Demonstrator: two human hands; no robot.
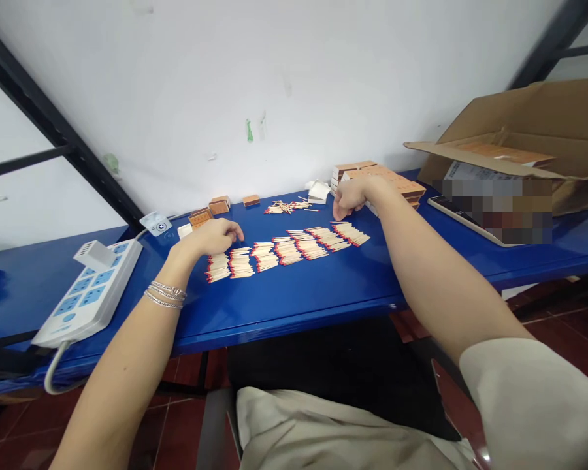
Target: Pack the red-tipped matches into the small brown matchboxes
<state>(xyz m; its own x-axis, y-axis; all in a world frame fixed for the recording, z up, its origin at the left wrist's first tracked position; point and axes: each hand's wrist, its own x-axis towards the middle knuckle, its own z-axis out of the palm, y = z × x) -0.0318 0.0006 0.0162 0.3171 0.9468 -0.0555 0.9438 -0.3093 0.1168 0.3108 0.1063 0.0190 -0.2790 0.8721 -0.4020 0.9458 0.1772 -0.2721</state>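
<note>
Wooden matches with red heads (287, 251) lie in several small side-by-side bundles, forming a slanting row across the blue table. At the row's left end, my left hand (215, 236) hovers just above the bundles, fingers loosely bent and apart, with nothing visible in them. My right hand (350, 196) is behind the rightmost bundle (351, 234), its fingers bent downward and pressed together near the match ends. Whatever sits between those fingertips is hidden. A loose heap of matches (289, 207) lies behind the row, between both hands.
Stacked matchboxes (396, 183) stand behind my right hand, beside white box trays (318, 190). More matchboxes (219, 205) sit at the back left. A power strip (91, 290) lies left; a cardboard box (519, 124) and a tablet-like device (470, 222) are right.
</note>
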